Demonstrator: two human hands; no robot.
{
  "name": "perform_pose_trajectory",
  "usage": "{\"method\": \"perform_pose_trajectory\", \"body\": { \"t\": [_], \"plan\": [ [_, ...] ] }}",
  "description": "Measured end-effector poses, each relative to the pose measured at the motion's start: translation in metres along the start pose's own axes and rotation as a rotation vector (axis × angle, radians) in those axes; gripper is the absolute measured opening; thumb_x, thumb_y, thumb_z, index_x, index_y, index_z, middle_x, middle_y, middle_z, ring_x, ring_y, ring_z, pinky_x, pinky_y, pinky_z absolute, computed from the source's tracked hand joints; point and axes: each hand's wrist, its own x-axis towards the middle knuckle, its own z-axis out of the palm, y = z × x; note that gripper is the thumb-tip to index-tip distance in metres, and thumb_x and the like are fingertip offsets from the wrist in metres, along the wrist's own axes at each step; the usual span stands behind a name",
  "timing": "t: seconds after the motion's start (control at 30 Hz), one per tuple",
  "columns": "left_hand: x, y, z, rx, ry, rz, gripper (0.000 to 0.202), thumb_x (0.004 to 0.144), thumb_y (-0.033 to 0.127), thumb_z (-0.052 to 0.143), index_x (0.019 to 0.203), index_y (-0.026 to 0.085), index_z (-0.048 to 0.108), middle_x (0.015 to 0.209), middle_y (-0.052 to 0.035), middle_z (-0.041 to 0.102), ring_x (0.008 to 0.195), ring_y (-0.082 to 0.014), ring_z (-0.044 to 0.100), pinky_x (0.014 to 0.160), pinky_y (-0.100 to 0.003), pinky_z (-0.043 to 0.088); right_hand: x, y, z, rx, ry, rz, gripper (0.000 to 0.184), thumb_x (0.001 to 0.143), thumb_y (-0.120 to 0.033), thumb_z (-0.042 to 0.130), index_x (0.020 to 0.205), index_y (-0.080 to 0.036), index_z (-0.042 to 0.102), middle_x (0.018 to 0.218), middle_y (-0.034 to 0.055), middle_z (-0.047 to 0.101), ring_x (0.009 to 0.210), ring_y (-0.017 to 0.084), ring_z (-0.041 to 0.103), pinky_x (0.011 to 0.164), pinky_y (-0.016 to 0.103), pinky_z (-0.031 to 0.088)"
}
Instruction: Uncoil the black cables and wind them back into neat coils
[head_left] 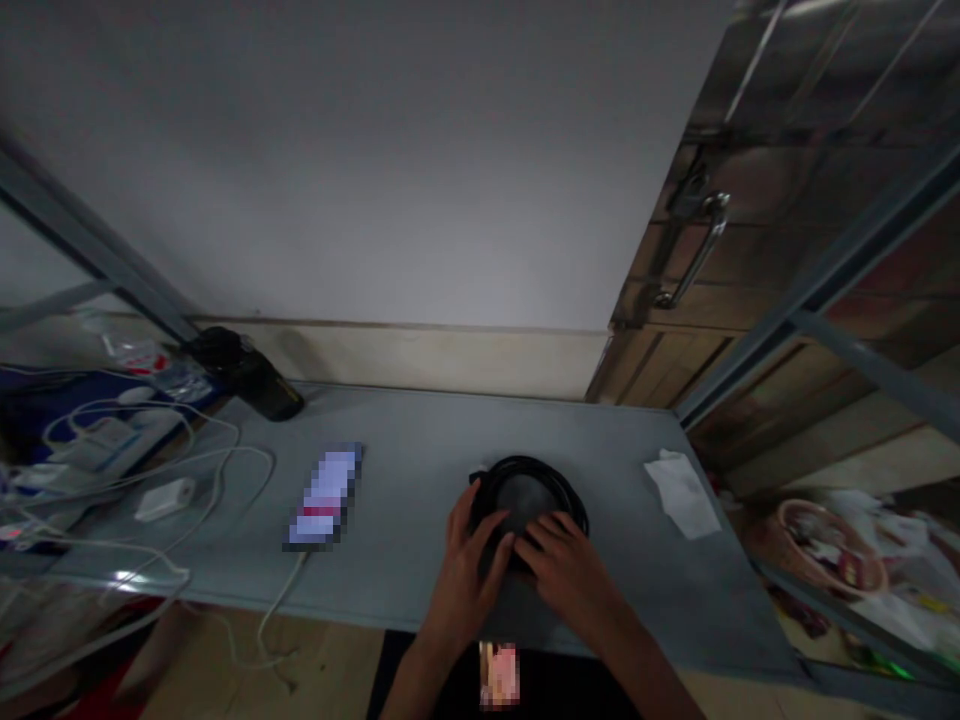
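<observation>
A coiled black cable lies as a ring on the grey tabletop, its far arc in plain sight. My left hand closes around the near left side of the ring, thumb toward the middle. Opposite it, my right hand rests over the near right side with its fingers bent onto the cable. The two hands almost meet at the front of the coil and hide that part. A small cable end pokes out at the upper left, too blurred to identify.
Left of the coil lies a lit phone with a white cord. Farther left are a white charger, tangled white cables and a tilted black bottle. A white tissue lies at right. Beyond the table edge stands a full waste basket. Metal posts flank the table.
</observation>
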Motion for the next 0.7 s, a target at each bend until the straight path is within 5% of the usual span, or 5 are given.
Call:
{"method": "perform_pose_trajectory", "body": {
  "t": [0.2, 0.33, 0.5, 0.6, 0.7],
  "plan": [
    [0.017, 0.024, 0.033, 0.049, -0.159, 0.15, 0.047, 0.112, 0.035, 0.064, 0.159, 0.033, 0.061, 0.187, -0.0146, 0.027, 0.172, -0.0376, 0.033, 0.132, -0.063, 0.048, -0.048, 0.046, -0.025, -0.082, 0.075, 0.123, 0.039, 0.082, -0.006, 0.094, 0.111, -0.026, 0.076, 0.11, 0.0038, 0.076, 0.112, 0.03, 0.07, 0.115, 0.053, 0.051],
    [0.022, 0.028, 0.037, 0.071, -0.217, 0.166, 0.06, 0.113, 0.036, 0.062, 0.171, 0.039, 0.047, 0.187, -0.0135, 0.026, 0.173, -0.0367, 0.032, 0.132, -0.064, 0.048, -0.073, 0.064, -0.024, -0.082, 0.167, 0.243, 0.058, 0.08, -0.004, 0.09, 0.131, -0.025, 0.07, 0.133, 0.0107, 0.072, 0.131, 0.038, 0.065, 0.117, 0.059, 0.052],
    [0.013, 0.014, 0.022, 0.092, -0.173, 0.145, 0.068, 0.114, 0.036, 0.06, 0.177, 0.039, 0.034, 0.183, -0.0152, 0.035, 0.17, -0.0343, 0.038, 0.131, -0.062, 0.049, -0.113, 0.072, -0.01, 0.067, 0.417, 0.427, 0.069, 0.103, -0.04, 0.079, 0.163, -0.025, 0.049, 0.16, 0.018, 0.056, 0.147, 0.04, 0.055, 0.118, 0.061, 0.054],
    [0.001, -0.011, 0.001, 0.107, -0.083, 0.096, 0.06, 0.115, 0.035, 0.059, 0.172, 0.037, 0.043, 0.177, -0.0134, 0.047, 0.163, -0.0317, 0.048, 0.13, -0.06, 0.05, -0.139, 0.075, -0.001, 0.141, 0.553, 0.496, 0.075, 0.103, -0.063, 0.078, 0.161, -0.027, 0.049, 0.153, 0.0177, 0.06, 0.141, 0.04, 0.06, 0.115, 0.061, 0.056],
    [-0.013, -0.041, -0.026, 0.119, 0.028, 0.015, 0.047, 0.114, 0.04, 0.06, 0.16, 0.032, 0.057, 0.164, -0.0129, 0.061, 0.152, -0.0319, 0.061, 0.127, -0.06, 0.054, -0.156, 0.078, 0.004, 0.206, 0.665, 0.58, 0.069, 0.103, -0.066, 0.076, 0.154, -0.026, 0.053, 0.144, 0.0165, 0.064, 0.133, 0.038, 0.065, 0.111, 0.059, 0.058]
  ]
}}
